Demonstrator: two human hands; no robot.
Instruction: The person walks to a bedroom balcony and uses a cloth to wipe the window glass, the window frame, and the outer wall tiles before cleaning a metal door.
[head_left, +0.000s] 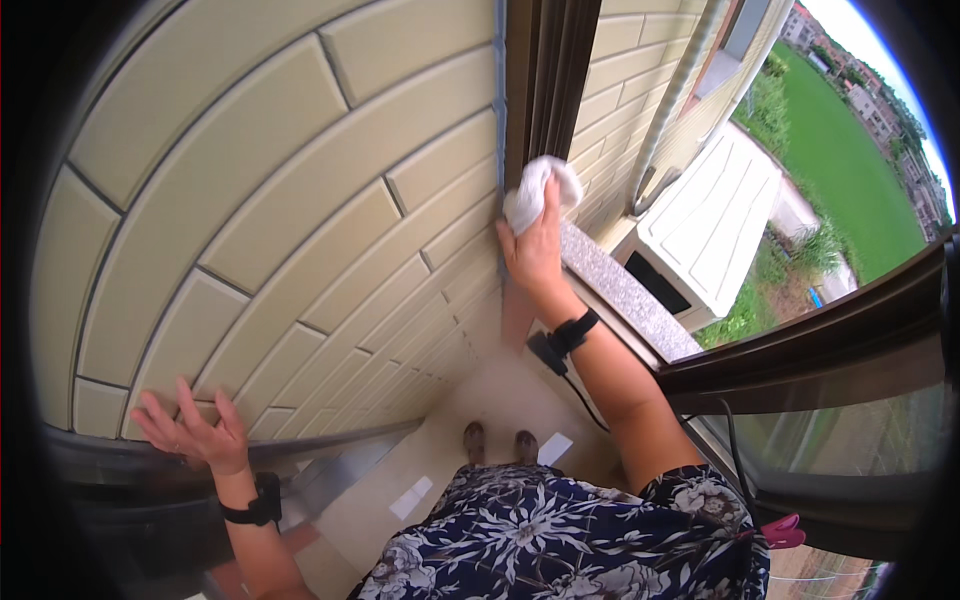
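My right hand (536, 251) grips a folded white cloth (538, 193). The cloth presses against the lower part of a dark brown metal window frame (551, 82), where its vertical grooved track meets the sill. To the left, my left hand (199, 431) has its fingers spread and holds nothing. Its fingertips reach in front of the cream brick-pattern tiled wall (300, 180); whether they touch it I cannot tell. Black straps with small devices circle both wrists, and a cable trails from the right one.
A speckled stone sill (626, 281) runs right of the cloth. Outside, a white air conditioner unit (697, 225) stands below it, with a green field (847, 157) beyond. A dark-framed window sash (810, 337) lies close to my right arm. White papers (411, 498) lie on the floor.
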